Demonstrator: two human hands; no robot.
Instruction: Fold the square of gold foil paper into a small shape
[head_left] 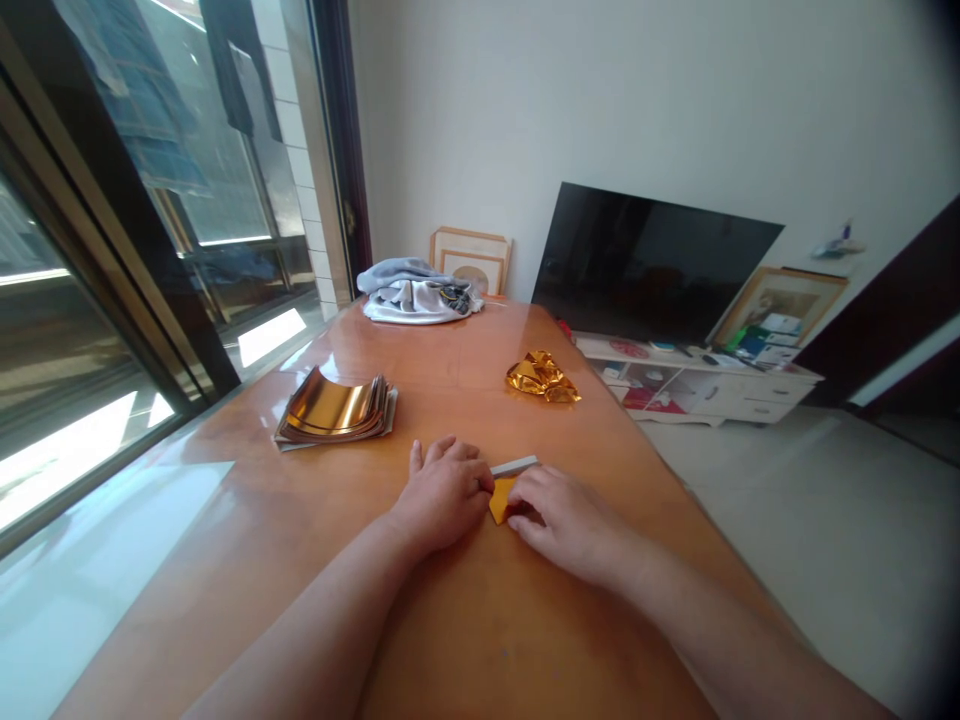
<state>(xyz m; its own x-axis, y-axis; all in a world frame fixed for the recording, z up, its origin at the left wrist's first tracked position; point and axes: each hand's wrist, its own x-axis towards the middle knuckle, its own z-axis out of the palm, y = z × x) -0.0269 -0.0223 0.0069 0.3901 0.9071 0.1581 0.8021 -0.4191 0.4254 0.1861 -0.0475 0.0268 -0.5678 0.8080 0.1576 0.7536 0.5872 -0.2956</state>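
Note:
A small gold paper sheet (501,498) with a white edge lies on the orange wooden table (465,620) between my hands. My left hand (444,492) rests on its left part, fingers curled and pressed down on it. My right hand (559,515) covers its right part, fingers bent and pinching the paper. Most of the sheet is hidden under both hands.
A curled stack of gold paper sheets (335,409) lies to the left. Folded gold paper pieces (541,377) sit further back on the right. A grey cloth bundle (417,291) lies at the far end. A dark TV (645,265) on a white cabinet (705,385) stands beyond the table.

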